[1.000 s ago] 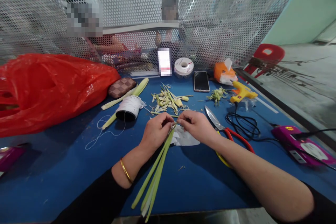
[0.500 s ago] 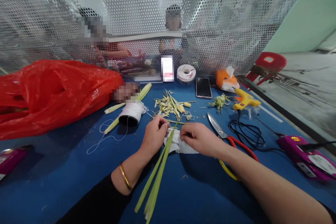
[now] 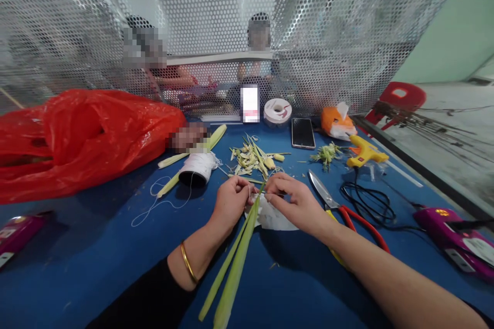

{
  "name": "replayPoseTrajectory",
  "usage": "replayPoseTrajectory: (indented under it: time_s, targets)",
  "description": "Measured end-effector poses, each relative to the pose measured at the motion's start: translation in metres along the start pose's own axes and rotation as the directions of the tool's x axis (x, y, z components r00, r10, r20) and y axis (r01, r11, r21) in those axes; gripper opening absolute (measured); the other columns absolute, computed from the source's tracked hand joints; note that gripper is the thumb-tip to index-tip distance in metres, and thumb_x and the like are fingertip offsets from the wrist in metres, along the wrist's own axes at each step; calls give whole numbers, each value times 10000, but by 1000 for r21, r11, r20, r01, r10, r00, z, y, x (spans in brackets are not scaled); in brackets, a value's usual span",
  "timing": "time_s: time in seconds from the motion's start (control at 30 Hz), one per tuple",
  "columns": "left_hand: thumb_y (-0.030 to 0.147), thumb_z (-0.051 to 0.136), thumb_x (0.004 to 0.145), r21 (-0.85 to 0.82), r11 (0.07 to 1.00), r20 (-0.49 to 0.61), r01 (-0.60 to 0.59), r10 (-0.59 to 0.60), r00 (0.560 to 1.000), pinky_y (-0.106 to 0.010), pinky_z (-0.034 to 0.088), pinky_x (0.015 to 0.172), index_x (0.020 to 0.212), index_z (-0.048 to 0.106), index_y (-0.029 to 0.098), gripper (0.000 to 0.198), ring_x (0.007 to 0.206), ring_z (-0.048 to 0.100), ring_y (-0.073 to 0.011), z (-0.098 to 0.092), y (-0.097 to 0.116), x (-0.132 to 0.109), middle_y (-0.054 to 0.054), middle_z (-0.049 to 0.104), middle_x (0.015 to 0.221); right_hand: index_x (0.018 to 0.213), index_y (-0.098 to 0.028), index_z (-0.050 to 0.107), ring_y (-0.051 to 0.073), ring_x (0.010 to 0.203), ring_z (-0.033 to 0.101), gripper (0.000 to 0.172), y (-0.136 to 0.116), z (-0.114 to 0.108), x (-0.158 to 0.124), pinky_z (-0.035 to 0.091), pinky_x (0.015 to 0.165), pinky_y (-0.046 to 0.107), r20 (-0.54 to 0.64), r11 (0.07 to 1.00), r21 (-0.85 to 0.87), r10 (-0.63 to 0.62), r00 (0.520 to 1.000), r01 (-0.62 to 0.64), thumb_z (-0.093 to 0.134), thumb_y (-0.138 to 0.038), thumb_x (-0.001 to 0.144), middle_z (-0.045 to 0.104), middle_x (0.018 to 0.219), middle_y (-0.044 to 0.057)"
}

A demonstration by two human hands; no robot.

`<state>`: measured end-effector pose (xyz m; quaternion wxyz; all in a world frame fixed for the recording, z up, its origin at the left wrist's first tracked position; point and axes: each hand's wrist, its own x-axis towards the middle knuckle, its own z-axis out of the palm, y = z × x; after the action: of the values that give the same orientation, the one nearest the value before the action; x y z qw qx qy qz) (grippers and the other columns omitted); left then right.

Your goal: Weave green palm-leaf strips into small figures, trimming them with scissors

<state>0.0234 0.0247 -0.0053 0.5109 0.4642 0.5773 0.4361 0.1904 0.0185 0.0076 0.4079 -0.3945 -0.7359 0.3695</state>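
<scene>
Long pale-green leaf stalks [image 3: 237, 267] run from the near table edge up to a point between my hands. My left hand [image 3: 231, 200] is closed in a pinch left of their narrow tip. On the other side, my right hand [image 3: 295, 200] has thumb and fingers pressed together close to the same tip. What either hand pinches is too small to make out. Under the hands and the tip lies a crumpled white tissue [image 3: 280, 218]. A spool of white thread [image 3: 198, 164], with loose thread trailing from it, lies tipped over left of my left hand.
Trimmed leaf scraps [image 3: 252, 159] lie beyond my hands. Scissors [image 3: 328, 190] sit under and beside my right forearm. Farther right are a yellow glue gun [image 3: 366, 151], its black cable and a purple device [image 3: 455, 241]. A red plastic bag [image 3: 96, 144] fills the left side.
My right hand has moved closer to the stalk tip and its fingers have come up to it. The stalks have turned slightly. The view has shifted a little.
</scene>
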Motion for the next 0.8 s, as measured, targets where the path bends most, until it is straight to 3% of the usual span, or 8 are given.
replayPoseTrajectory:
  time_s: [0.07, 0.13, 0.23, 0.33, 0.53, 0.8]
  targets:
    - [228, 601, 731, 36, 999, -12, -6, 6, 1000, -199, 379, 448, 705, 566, 169, 73, 455, 498, -95, 0, -1, 0, 27, 597, 542, 635, -196, 538, 180, 825, 595, 204, 0, 2, 0, 431, 732, 304, 34, 986, 163, 41, 999, -46, 556, -213, 837, 631, 831, 46]
    - [219, 601, 728, 60, 998, -17, -23, 24, 1000, -204, 378, 458, 697, 568, 169, 67, 460, 501, -100, 1, -1, 0, 36, 576, 511, 719, -193, 587, 168, 745, 614, 200, 1, 4, 1, 444, 695, 300, 148, 937, 307, 126, 981, -167, 520, -291, 880, 660, 767, 41]
    - [214, 611, 718, 31, 998, -24, -51, 51, 998, -212, 384, 480, 693, 576, 161, 68, 480, 499, -91, 1, 0, -1, 18, 617, 585, 775, -188, 585, 148, 628, 602, 261, 5, 7, 2, 440, 623, 284, 220, 866, 392, 237, 946, -309, 483, -388, 908, 645, 671, 21]
    - [273, 659, 713, -68, 997, -10, -36, 35, 999, -204, 343, 470, 708, 579, 157, 141, 470, 446, -72, 2, 1, -3, 34, 575, 586, 718, -195, 550, 141, 626, 603, 277, 8, 8, 4, 442, 613, 276, 177, 857, 401, 273, 945, -323, 530, -421, 878, 627, 680, 10]
    - [447, 700, 725, -253, 966, 216, 49, 7, 976, -189, 218, 434, 761, 539, 176, 317, 418, 325, -51, 4, 0, -7, 82, 460, 488, 705, -203, 542, 142, 652, 606, 272, 13, 8, 4, 456, 641, 286, 136, 807, 484, 313, 940, -339, 575, -431, 848, 638, 709, 6]
    - [427, 609, 806, -192, 981, 215, 15, 28, 976, -197, 220, 427, 779, 528, 185, 256, 397, 336, -58, 5, 0, -6, 73, 489, 477, 702, -197, 535, 136, 650, 567, 285, 14, 9, 3, 455, 675, 292, 124, 741, 568, 353, 927, -358, 633, -444, 805, 610, 697, 0]
